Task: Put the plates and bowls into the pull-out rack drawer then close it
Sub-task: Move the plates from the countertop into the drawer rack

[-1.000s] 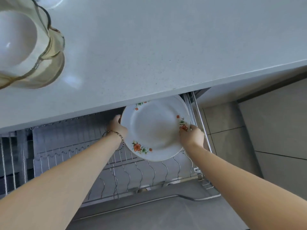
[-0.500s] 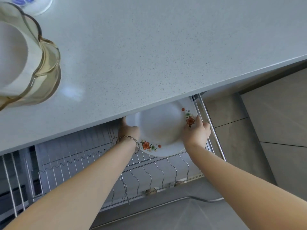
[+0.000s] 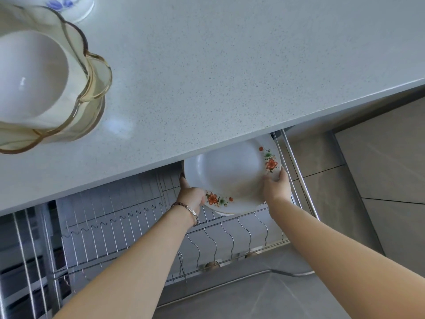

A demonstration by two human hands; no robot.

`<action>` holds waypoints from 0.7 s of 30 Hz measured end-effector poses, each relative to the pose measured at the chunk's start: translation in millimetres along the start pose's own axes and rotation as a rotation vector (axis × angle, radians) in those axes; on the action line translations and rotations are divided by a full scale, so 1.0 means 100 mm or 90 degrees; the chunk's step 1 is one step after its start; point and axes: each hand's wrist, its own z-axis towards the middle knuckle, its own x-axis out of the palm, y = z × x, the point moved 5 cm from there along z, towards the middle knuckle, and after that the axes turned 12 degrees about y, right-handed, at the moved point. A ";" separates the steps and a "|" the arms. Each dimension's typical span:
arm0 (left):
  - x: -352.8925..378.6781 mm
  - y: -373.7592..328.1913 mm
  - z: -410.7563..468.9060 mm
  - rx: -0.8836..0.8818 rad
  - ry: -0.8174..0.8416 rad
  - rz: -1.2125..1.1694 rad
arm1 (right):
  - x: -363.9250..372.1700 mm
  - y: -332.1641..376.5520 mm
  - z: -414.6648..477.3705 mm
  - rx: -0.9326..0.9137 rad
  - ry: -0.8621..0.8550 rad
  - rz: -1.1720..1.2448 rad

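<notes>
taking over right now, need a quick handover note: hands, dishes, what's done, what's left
Left hand grips the floral plate at its left rim; right hand grips the right rim.
The plate is over the right end of the open rack drawer; another rim shows just under it.
Done: drawer open, no dish visibly slotted.
Left: seat the plate, load the stacked bowls and blue-patterned dish from the counter, close the drawer.

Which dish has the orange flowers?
The white plate held by the left hand and right hand over the wire rack. On the countertop, one dish has blue print; the white bowl and amber glass bowls are plain.
</notes>
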 end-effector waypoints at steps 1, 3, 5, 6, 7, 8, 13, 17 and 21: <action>0.01 -0.02 -0.03 -0.028 0.007 0.058 | -0.01 0.01 -0.01 0.003 -0.004 -0.018; 0.02 -0.09 -0.16 -0.065 -0.008 0.182 | -0.02 0.01 -0.05 0.034 0.003 -0.088; 0.02 -0.17 -0.33 -0.070 -0.051 0.315 | -0.06 0.03 -0.14 0.065 0.046 -0.185; 0.03 -0.22 -0.41 -0.056 -0.060 0.387 | -0.10 0.05 -0.19 0.079 0.072 -0.236; 0.08 -0.26 -0.50 -0.042 -0.047 0.465 | -0.16 0.08 -0.28 0.102 0.098 -0.277; 0.14 -0.31 -0.59 -0.031 -0.023 0.544 | -0.22 0.12 -0.35 0.115 0.126 -0.301; 0.66 -0.71 -1.16 0.049 0.100 0.688 | -0.73 0.55 -0.73 0.142 0.268 -0.363; 1.43 -1.18 -1.56 0.118 0.153 0.739 | -1.48 1.24 -0.86 0.042 0.251 -0.468; 2.35 -1.68 -1.98 0.221 0.117 0.789 | -2.36 1.91 -0.92 -0.046 0.232 -0.502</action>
